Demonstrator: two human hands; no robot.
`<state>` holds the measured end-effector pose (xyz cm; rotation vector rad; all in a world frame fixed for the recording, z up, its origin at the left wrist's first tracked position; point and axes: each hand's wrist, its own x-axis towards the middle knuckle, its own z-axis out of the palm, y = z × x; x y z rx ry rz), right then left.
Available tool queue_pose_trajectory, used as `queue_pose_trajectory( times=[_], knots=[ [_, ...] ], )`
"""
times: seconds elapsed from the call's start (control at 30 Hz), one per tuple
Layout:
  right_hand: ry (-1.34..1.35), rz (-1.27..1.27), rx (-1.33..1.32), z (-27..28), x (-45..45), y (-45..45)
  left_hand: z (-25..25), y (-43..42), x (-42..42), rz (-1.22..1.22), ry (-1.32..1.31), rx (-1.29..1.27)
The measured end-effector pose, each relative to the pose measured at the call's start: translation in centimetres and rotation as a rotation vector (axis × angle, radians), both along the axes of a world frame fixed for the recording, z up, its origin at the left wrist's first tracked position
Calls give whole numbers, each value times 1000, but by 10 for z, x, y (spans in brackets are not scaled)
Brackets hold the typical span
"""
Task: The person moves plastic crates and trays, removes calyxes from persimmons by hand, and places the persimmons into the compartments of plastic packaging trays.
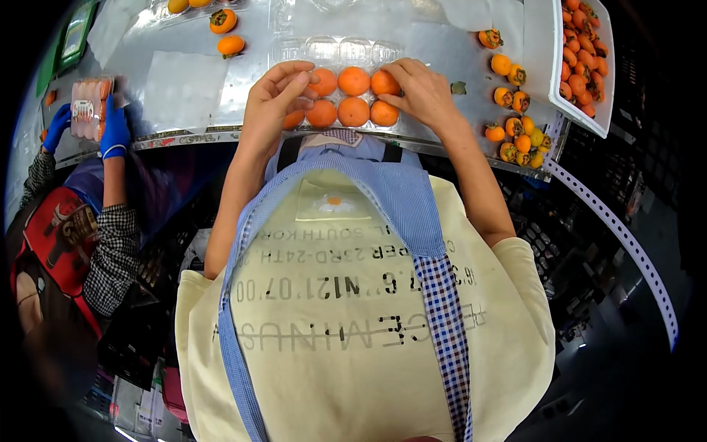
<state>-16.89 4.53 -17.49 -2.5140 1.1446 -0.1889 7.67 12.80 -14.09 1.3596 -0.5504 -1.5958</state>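
Note:
A clear plastic clamshell (pixel 361 49) lies open at the table's front edge, its lid tipped away from me. Several orange persimmons (pixel 353 112) sit in two rows in its near half. My right hand (pixel 425 92) has its thumb and fingers around the far-right persimmon (pixel 384 82) in the box. My left hand (pixel 274 99) hovers over the left end of the box with fingers bent and apart, nothing visible in them. It partly covers the persimmons at that end.
Loose persimmons (pixel 522 144) lie at the table's right corner, beside a white crate (pixel 545 66) full of more. Two persimmons (pixel 227 33) rest at the back left. On the left, a co-worker's blue-gloved hands (pixel 115 129) hold a packed box (pixel 90 110).

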Motion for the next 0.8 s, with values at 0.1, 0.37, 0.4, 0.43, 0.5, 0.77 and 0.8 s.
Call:
queue_pose_trajectory(
  times=[0.1, 0.37, 0.4, 0.43, 0.5, 0.77, 0.8],
  knots=[
    [22, -62, 133, 2, -1, -3, 0, 0, -2, -35, -28, -19],
    [-867, -372, 1153, 28, 0, 7, 24, -7, -35, -255, -334, -360],
    [-926, -360, 1186, 33, 4, 12, 27, -8, -39, -287, -377, -411],
    [-985, -347, 1217, 37, 8, 16, 27, -11, -41, -311, -398, -484],
    [-1032, -394, 1290, 44, 15, 24, 26, -13, -43, -305, -424, -537],
    [-1044, -316, 1344, 51, 29, 31, 32, -15, -36, -325, -604, -582],
    [-1126, -281, 1392, 50, 31, 32, 33, -14, -35, -334, -606, -577]
  ],
)
